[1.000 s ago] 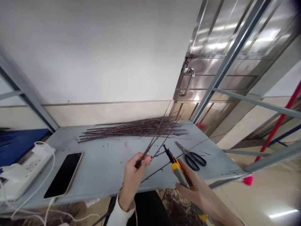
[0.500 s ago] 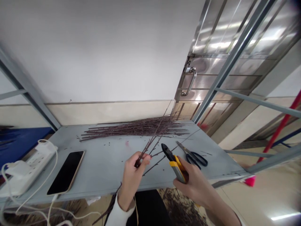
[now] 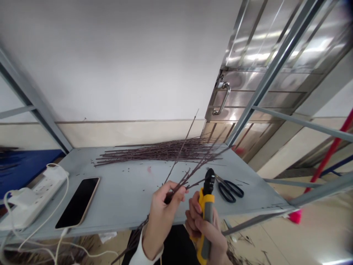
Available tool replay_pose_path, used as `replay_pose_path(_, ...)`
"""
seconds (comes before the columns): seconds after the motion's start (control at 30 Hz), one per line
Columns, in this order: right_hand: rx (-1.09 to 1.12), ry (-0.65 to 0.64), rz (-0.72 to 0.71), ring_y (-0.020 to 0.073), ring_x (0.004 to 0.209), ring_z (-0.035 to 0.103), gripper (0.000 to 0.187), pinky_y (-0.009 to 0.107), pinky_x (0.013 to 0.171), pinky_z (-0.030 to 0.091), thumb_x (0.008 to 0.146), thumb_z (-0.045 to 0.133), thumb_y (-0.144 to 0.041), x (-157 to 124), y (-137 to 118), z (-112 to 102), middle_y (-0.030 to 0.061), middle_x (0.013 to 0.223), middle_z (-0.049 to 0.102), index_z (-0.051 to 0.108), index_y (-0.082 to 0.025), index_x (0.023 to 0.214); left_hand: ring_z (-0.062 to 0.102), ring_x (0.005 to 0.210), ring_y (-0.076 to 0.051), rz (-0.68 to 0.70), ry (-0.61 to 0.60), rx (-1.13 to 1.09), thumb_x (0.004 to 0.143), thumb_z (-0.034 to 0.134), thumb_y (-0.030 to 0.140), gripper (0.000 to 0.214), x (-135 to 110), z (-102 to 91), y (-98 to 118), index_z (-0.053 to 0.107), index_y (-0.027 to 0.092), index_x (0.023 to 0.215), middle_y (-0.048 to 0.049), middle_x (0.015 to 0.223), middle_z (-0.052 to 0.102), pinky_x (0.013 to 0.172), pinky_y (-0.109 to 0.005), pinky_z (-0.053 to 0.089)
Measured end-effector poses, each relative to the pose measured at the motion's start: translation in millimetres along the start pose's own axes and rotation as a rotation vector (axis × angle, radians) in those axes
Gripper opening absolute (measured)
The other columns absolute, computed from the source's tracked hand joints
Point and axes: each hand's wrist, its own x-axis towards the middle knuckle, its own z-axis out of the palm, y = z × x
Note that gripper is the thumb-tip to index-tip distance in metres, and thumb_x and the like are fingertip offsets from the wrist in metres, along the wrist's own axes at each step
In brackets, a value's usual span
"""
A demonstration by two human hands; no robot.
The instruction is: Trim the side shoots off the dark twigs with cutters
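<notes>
My left hand (image 3: 164, 213) is closed round a few thin dark twigs (image 3: 196, 167), which fan up and to the right over the table. Their lower ends run back under my wrist toward my lap. In my right hand (image 3: 205, 224) is a pair of cutting pliers (image 3: 209, 182) with yellow and grey handles, the black jaws pointing up. The jaws are close to a side twig; whether they touch it I cannot tell. Behind both hands lies a pile of similar twigs (image 3: 157, 150) along the wall. Scissors (image 3: 230, 190) with dark handles rest right of the pliers.
On the left of the grey table (image 3: 118, 195) lie a phone (image 3: 77, 202) and a white power strip (image 3: 35, 195) with cables. Metal posts (image 3: 264, 82) frame the table. Small twig bits are scattered on the tabletop and floor.
The held twigs have swung to the right, with one still pointing up. My right hand has moved down and left, turning the pliers upright. My left hand has shifted slightly right.
</notes>
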Motion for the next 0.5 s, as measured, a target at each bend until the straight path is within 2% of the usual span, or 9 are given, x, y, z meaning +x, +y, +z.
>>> replay_pose_path(0.07,-0.043,0.005,-0.045,0.0045,0.042,0.017,0.028,0.017,0.037,0.021,0.066,0.059,-0.034,3.9,4.2,1.0,-0.0106,0.057,0.022,0.033,-0.024,0.071,0.055,0.062,-0.014,-0.001,0.021,-0.024,0.083,0.057,0.042,0.028,1.5,-2.6,1.2,0.058,0.018,0.067,-0.0002,0.062,0.059,0.057,-0.021,0.041)
replay_pose_path(0.17,-0.318,-0.008,-0.075,0.0056,0.045,0.029,0.025,0.018,0.040,0.028,0.063,0.062,-0.027,9.7,4.3,-12.5,-0.0085,0.059,0.031,0.040,-0.023,0.073,0.054,0.063,-0.015,0.033,0.040,-0.036,0.082,0.057,0.043,0.029,3.5,-11.3,3.5,0.058,0.018,0.066,0.0004,0.058,0.053,0.056,-0.021,0.039)
replay_pose_path(0.27,-0.661,0.074,-0.113,0.0095,0.053,0.042,0.032,0.022,0.047,0.037,0.063,0.060,-0.024,11.7,-3.7,-30.8,-0.0043,0.067,0.043,0.049,-0.020,0.092,0.046,0.058,-0.012,0.034,0.015,-0.033,0.080,0.060,0.045,0.030,3.6,-19.5,4.7,0.059,0.018,0.068,0.0018,0.058,0.047,0.051,-0.021,0.034)
replay_pose_path(0.37,-1.027,0.139,-0.241,0.0119,0.054,0.045,0.041,0.023,0.049,0.038,0.063,0.058,-0.024,12.9,-17.5,-41.2,-0.0039,0.066,0.047,0.050,-0.018,0.103,0.038,0.053,-0.010,-0.005,0.011,-0.065,0.075,0.065,0.048,0.032,3.0,-21.8,3.8,0.058,0.018,0.068,0.0033,0.057,0.043,0.047,-0.021,0.028)
replay_pose_path(0.5,-1.402,0.052,-0.445,0.0141,0.055,0.051,0.034,0.025,0.051,0.041,0.066,0.055,-0.025,18.5,-38.3,-45.5,-0.0020,0.067,0.053,0.048,-0.020,0.098,0.027,0.047,-0.007,-0.054,0.005,-0.102,0.071,0.067,0.053,0.038,3.5,-20.9,3.4,0.056,0.017,0.065,0.0049,0.053,0.041,0.043,-0.022,0.019)
